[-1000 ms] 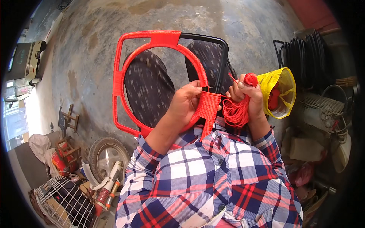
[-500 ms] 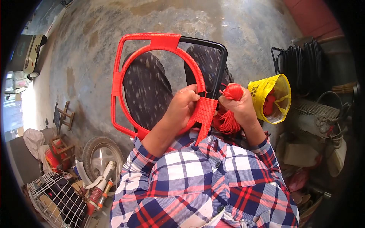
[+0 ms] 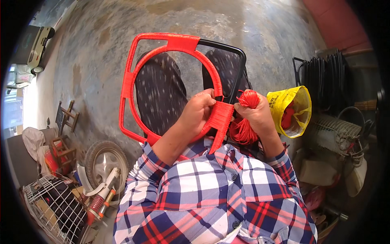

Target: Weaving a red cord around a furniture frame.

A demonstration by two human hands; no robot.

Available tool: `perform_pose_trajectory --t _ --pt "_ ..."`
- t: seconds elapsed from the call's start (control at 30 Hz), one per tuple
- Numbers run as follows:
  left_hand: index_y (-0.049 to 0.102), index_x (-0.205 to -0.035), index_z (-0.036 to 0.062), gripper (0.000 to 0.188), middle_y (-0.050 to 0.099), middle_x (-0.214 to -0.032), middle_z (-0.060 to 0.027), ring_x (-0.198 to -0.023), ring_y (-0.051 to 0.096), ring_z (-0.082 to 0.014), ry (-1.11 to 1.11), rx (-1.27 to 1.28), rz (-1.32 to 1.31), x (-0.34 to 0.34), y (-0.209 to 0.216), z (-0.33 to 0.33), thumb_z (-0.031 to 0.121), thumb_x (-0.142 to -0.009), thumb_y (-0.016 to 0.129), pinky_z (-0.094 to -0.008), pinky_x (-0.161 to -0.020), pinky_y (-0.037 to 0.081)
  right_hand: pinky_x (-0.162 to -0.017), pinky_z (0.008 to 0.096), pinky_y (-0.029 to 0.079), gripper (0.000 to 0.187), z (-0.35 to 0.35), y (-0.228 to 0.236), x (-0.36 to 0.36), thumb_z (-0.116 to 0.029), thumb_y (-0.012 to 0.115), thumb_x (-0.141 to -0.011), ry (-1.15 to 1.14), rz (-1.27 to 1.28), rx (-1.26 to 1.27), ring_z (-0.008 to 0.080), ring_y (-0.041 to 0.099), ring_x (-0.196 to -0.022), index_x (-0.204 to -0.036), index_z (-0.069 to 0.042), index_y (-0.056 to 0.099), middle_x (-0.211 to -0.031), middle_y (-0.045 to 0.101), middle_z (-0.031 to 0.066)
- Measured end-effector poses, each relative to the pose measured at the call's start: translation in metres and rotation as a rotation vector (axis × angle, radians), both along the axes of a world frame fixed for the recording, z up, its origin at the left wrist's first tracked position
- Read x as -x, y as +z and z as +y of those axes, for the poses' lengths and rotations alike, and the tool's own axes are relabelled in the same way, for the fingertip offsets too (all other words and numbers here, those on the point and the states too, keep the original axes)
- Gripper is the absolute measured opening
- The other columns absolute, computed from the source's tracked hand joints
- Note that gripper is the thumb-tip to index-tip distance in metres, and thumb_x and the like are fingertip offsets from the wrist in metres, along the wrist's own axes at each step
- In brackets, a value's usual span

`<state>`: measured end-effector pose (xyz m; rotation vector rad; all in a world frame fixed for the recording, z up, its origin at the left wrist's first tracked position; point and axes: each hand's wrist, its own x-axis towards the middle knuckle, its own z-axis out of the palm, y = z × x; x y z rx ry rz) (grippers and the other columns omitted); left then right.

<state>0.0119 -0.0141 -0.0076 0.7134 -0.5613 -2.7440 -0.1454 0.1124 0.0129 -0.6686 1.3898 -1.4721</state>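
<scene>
Across the person's dark, pale-flecked trouser legs [image 3: 160,93] lies the largest thing being worked on, a rounded-corner metal frame [image 3: 128,85] with a ring inside it, mostly bound in glossy red cord. The frame's upper right corner and right bar [image 3: 239,69] are bare black tube. The step in hand appears to be binding: a broad red wrapped panel [image 3: 221,116] bridges ring and outer bar at the frame's lower right, and just above it a little black shows on the ring. In my judgement, the next move calls for keeping the turns there tight and flat while the cord is led round the tube.

To the right of the frame, and apart from it, stands a yellow plastic bag [image 3: 278,110], open-mouthed, with more red material inside.

The left hand [image 3: 198,110] is at the frame's inner right side, thumb and fingers closed together on the ring beside the top of the panel; the fingertips beneath are hidden. The right hand [image 3: 256,116], just right of the frame's bare bar, is a fist clamped on a bundle of red cord [image 3: 249,99], whose rounded head sticks out above the thumb. Smallest are the bundle's loose red loops [image 3: 243,132], hanging below that fist, beside the panel; whether a strand runs taut from fist to frame I cannot tell.
</scene>
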Motion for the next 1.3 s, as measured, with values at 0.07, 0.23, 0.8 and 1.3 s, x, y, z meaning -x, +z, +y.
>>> perform_pose_trajectory --t 0.07,0.23,0.8,1.3 --pt "0.049 -0.116 -0.0064 0.036 0.065 -0.104 -0.0215 -0.09 0.071 -0.0355 -0.018 0.014 0.012 0.0 0.003 0.0 0.005 -0.083 0.042 -0.0506 -0.084 0.06 -0.061 0.023 0.044 0.014 0.001 -0.004 0.001 -0.001 0.069 -0.088 -0.016 0.004 0.018 0.0033 0.051 -0.069 -0.081 -0.007 0.058 -0.075 0.057 -0.0054" --pt "0.05 -0.116 -0.005 0.037 0.066 -0.101 -0.0236 -0.087 0.07 -0.0393 -0.024 -0.053 0.028 0.001 0.003 -0.001 0.007 -0.082 0.043 -0.0521 -0.083 0.059 -0.061 0.0245 0.044 0.015 0.005 -0.015 0.002 0.0 0.069 -0.085 -0.055 -0.058 0.035 0.0064 0.053 -0.068 -0.081 -0.007 0.056 -0.074 0.057 -0.0033" --pt "0.051 -0.123 -0.004 0.043 0.066 -0.095 -0.0251 -0.086 0.07 -0.0414 -0.043 -0.025 -0.025 -0.001 0.009 -0.005 0.01 -0.083 0.046 -0.054 -0.084 0.058 -0.079 0.0446 0.057 0.023 0.193 -0.133 0.195 -0.016 0.055 -0.098 -0.992 -0.537 0.091 0.0298 0.066 -0.076 -0.117 -0.004 0.058 -0.103 0.066 0.013" --pt "0.041 -0.136 0.001 0.047 0.054 -0.123 -0.0121 -0.113 0.053 -0.0224 0.293 0.522 -0.123 0.002 0.008 0.003 0.019 -0.093 0.048 -0.0354 -0.102 0.043 -0.078 0.0349 0.052 0.033 -0.035 0.035 0.038 -0.002 0.068 -0.073 -0.054 1.217 0.267 0.0253 0.064 -0.089 -0.105 -0.011 0.066 -0.099 0.065 0.0083"
